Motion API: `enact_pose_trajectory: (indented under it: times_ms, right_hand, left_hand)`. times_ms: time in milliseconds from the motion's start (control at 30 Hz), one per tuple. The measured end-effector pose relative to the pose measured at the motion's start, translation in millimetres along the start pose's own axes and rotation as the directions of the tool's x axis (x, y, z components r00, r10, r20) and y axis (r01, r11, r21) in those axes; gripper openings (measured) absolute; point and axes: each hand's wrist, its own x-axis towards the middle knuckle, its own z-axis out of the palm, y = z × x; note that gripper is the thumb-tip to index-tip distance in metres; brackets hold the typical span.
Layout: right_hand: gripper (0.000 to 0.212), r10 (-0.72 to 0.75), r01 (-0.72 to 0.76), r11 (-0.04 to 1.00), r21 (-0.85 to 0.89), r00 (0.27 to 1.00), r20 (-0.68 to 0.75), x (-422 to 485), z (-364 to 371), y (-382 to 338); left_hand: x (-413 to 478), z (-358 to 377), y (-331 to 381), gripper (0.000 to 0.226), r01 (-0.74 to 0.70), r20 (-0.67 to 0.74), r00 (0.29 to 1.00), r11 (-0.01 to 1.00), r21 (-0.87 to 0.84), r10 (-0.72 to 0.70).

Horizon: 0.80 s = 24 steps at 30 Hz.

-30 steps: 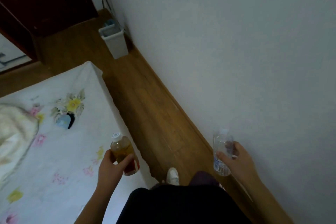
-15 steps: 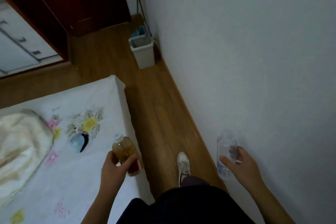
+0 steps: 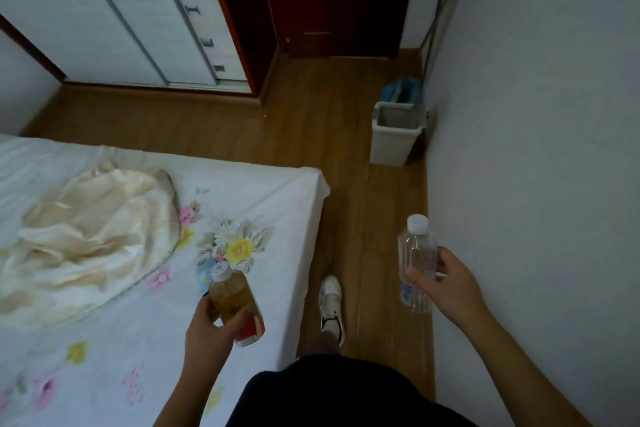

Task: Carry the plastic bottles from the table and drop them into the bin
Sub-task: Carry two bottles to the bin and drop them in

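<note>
The amber bottle [image 3: 232, 298] is gripped by the left hand [image 3: 211, 333], the clear bottle [image 3: 415, 263] by the right hand [image 3: 446, 284]; if released early, the upper-right bin [image 3: 389, 146] may be missed.

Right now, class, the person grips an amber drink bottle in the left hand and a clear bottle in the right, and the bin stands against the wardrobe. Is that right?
No. The head view shows the bin standing beside the white wall on the right, away from the wardrobe. The left hand does grip the amber drink bottle, the right hand the clear bottle.
</note>
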Motion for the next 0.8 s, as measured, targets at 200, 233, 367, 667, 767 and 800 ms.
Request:
enact_pose_trajectory:
  times_ms: [200, 233, 367, 667, 767, 800]
  right_hand:
    - [0.076, 0.046, -0.045, 0.998, -0.031, 0.999, 0.005, 103, 3, -49]
    - [0.077, 0.061, -0.062, 0.998, -0.027, 0.998, -0.007, 116, 3, -55]
    - [0.067, 0.108, -0.106, 0.994, 0.023, 0.991, -0.075, 162, -9, -78]
    - [0.05, 0.19, -0.181, 0.979, 0.09, 0.976, -0.105, 300, -44, -120]
    - [0.05, 0.159, -0.152, 0.984, 0.089, 0.984, -0.081, 368, -55, -149]
    - [0.053, 0.147, -0.141, 0.987, 0.082, 0.987, -0.07, 393, -60, -162]
  left_hand:
    - [106, 19, 70, 0.04, 0.01, 0.006, 1.0, 0.999, -0.038, -0.009]
    - [125, 23, 87, 0.038, -0.001, 0.018, 1.0, 0.999, -0.039, 0.002]
    - [200, 45, 152, 0.049, -0.065, 0.086, 0.994, 0.998, -0.023, 0.067]
    - [341, 110, 276, 0.053, -0.109, 0.176, 0.979, 0.994, 0.001, 0.107]
    - [382, 128, 305, 0.065, -0.07, 0.148, 0.987, 0.997, 0.008, 0.068]
    - [396, 132, 314, 0.069, -0.048, 0.13, 0.99, 0.999, 0.007, 0.047]
